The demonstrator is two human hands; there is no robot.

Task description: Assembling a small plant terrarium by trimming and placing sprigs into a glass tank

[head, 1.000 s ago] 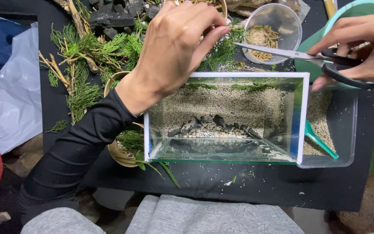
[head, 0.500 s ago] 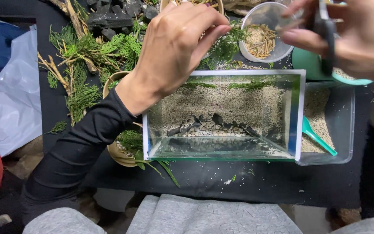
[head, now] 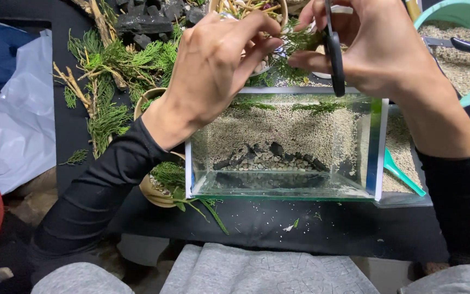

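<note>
1. Sprig (head: 295, 43): dark green, feathery.
2. Scissors (head: 333, 51): black handle.
3. Glass tank (head: 379, 147): clear, white edge strips, one green edge.
4. Sand (head: 278, 130) in tank: beige, speckled; grey-tan pebbles and black rocks (head: 270, 155).
5. Bowl (head: 466, 16): teal, beige sand inside.
6. Scoop (head: 403, 174): teal-green.
7. Sleeves (head: 104, 190): black.
8. Table (head: 278, 226): black.
9. Plastic sheet (head: 12, 125): white.
10. Cuttings (head: 115, 71): green, tan stems.

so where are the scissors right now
In the head view the black scissors hang from the right hand, upper right of centre, just above the glass tank rim, beside the green sprig.
</note>
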